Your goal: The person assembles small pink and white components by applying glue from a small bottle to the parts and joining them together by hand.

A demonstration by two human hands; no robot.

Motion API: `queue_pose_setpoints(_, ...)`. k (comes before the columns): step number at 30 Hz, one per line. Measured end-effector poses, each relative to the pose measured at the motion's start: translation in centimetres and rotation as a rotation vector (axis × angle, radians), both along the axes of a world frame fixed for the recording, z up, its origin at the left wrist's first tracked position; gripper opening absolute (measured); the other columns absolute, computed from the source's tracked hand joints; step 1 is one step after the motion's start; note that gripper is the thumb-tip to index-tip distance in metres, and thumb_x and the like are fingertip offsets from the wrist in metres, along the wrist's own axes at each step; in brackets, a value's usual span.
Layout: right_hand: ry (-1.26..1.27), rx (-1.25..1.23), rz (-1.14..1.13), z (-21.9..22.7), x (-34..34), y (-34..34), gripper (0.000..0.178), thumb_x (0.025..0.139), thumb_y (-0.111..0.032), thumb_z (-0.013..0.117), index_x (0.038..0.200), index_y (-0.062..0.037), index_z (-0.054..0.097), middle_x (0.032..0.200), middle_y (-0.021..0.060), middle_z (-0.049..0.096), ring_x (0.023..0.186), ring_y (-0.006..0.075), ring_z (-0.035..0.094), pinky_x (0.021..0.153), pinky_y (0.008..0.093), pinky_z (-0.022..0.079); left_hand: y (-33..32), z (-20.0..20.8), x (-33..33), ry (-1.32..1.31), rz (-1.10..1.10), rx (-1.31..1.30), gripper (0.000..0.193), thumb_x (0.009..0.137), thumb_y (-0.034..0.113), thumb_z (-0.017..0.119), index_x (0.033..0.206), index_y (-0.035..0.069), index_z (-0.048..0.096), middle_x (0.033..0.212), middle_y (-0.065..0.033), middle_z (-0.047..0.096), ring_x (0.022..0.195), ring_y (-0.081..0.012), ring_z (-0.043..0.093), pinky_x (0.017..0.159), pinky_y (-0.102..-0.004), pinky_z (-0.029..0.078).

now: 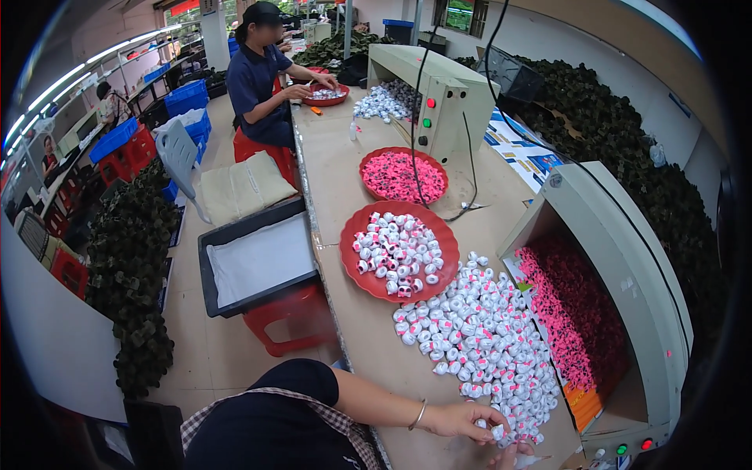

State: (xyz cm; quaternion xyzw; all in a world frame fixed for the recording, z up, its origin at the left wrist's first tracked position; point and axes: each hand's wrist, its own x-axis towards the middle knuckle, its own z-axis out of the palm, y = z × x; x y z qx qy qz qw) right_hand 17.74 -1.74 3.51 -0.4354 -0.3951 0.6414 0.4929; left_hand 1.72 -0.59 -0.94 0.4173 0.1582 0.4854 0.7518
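Dark clothing fills the bottom of the frame, and from it a bare forearm with a bangle runs right. At its end, the left hand is curled nearly closed, seeming to pinch a small white piece between thumb and fingers. Just below, the right hand is cut by the lower edge; its grip cannot be told.

Beside the hands, a large heap of white pieces with pink marks spreads over the tabletop. Work looks well under way: many pieces lie loose, while others sit in a red dish at mid-frame; which are finished cannot be told. At right, pink bits lie inside a pale hooded box.

Farther up, another red dish holds more pink bits. Toward the top, a seated co-worker has both hands at a smaller red dish.
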Motion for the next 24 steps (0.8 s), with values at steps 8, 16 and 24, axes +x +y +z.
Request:
queue_pose_setpoints(8, 0.109, -0.005, 0.019, -0.3, -0.1, 1.4, 0.023, 0.069, 0.002, 0.060, 0.085, -0.0025, 0.043, 0.071, 0.0079, 0.051, 0.045, 0.0085, 0.044, 0.037, 0.0197, 0.035, 0.1, 1.2, -2.0, 0.330, 0.201, -0.057, 0.035, 0.082, 0.008, 0.052, 0.116, 0.005, 0.045, 0.092, -0.0030, 0.055, 0.078, -0.0066, 0.052, 0.068, -0.0211, 0.044)
queue_pose_setpoints(16, 0.061, -0.101, 0.077, 0.3, 0.2, 1.6, 0.022, 0.070, 0.004, 0.061, 0.083, -0.0022, 0.045, 0.074, 0.0066, 0.052, 0.051, 0.0093, 0.049, 0.041, 0.0199, 0.039, 0.6, 1.6, -1.3, 0.429, 0.138, 0.007, 0.037, 0.081, 0.006, 0.053, 0.117, 0.006, 0.045, 0.092, -0.0006, 0.055, 0.079, -0.0053, 0.050, 0.069, -0.0198, 0.042)
queue_pose_setpoints(24, -0.089, -0.171, 0.095, -0.3, -0.4, 1.8, 0.019, 0.070, 0.004, 0.061, 0.082, -0.0021, 0.047, 0.070, 0.0047, 0.052, 0.049, 0.0092, 0.049, 0.041, 0.0206, 0.040, 0.1, 2.2, -1.2, 0.491, 0.160, 0.022, 0.036, 0.080, 0.006, 0.054, 0.115, 0.006, 0.047, 0.098, -0.0017, 0.054, 0.082, -0.0062, 0.049, 0.071, -0.0201, 0.042)
